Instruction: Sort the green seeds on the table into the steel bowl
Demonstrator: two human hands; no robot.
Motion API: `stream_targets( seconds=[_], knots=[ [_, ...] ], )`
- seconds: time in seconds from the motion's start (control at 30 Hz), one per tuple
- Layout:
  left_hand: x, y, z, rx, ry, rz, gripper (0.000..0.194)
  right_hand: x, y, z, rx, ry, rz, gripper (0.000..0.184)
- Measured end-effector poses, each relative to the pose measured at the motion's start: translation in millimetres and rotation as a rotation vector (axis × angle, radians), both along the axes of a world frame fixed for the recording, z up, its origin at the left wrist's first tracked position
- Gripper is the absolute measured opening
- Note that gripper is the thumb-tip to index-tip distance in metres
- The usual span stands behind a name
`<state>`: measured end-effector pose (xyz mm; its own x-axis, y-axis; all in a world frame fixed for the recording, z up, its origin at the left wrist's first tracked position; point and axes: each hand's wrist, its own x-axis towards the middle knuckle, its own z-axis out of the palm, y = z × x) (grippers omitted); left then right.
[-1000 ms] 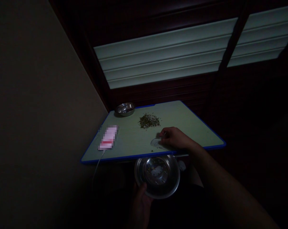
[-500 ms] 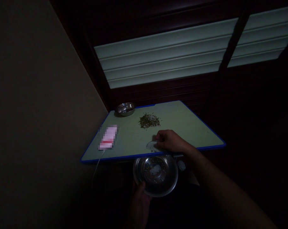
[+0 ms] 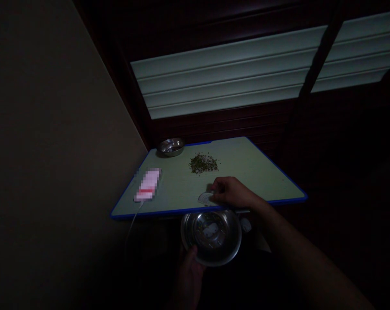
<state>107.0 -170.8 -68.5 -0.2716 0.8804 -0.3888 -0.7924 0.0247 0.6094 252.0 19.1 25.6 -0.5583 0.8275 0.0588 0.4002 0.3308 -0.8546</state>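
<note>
My left hand (image 3: 191,269) grips the near left rim of a steel bowl (image 3: 229,254), thumb over the edge. The bowl is held just below the table's front edge, and a few small bits lie on its bottom. In my right hand (image 3: 230,191) is a pale, see-through, half-round flat piece with marks along its curve, apparently a protractor (image 3: 205,197). It rests on the tabletop at the front edge, above the bowl, with small dark bits beside it. Farther back on the table lies a loose pile of green and brown grains (image 3: 203,163) with whitish bits.
The pale table (image 3: 262,172) has a blue rim. A second steel bowl (image 3: 171,147) stands at its back left corner. A blurred-out phone (image 3: 149,185) with a white cable (image 3: 134,221) lies at the left. Dark wooden panels with pale slats (image 3: 227,71) rise behind. The room is dim.
The view has shifted very slightly. Both hands, the bowl and the protractor stay almost in the same place.
</note>
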Motion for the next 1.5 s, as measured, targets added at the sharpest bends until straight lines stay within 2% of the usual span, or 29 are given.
stream_targets(
  seconds=[0.17,0.33,1.03,1.27,1.5],
  knots=[
    [0.1,0.3,-0.5,-0.007,-0.018,0.01,0.065,0.7,2.4,-5.3,-0.051,0.055,0.032,0.027],
    [-0.3,-0.2,-2.8,0.001,0.002,-0.002,0.062,1.2,1.6,-3.1,-0.091,0.072,0.031,0.026],
    [-0.2,-1.6,-5.6,0.003,-0.02,-0.001,0.065,3.4,-1.8,0.0,-0.138,0.114,0.054,0.025],
    [-1.1,-0.8,-9.1,-0.014,-0.066,0.005,0.072,3.0,-1.1,-0.9,-0.179,0.159,0.053,0.026],
    [-0.9,-0.7,-7.9,-0.014,-0.068,0.01,0.071,2.3,0.1,-1.9,-0.154,0.132,0.067,0.025]
  ],
)
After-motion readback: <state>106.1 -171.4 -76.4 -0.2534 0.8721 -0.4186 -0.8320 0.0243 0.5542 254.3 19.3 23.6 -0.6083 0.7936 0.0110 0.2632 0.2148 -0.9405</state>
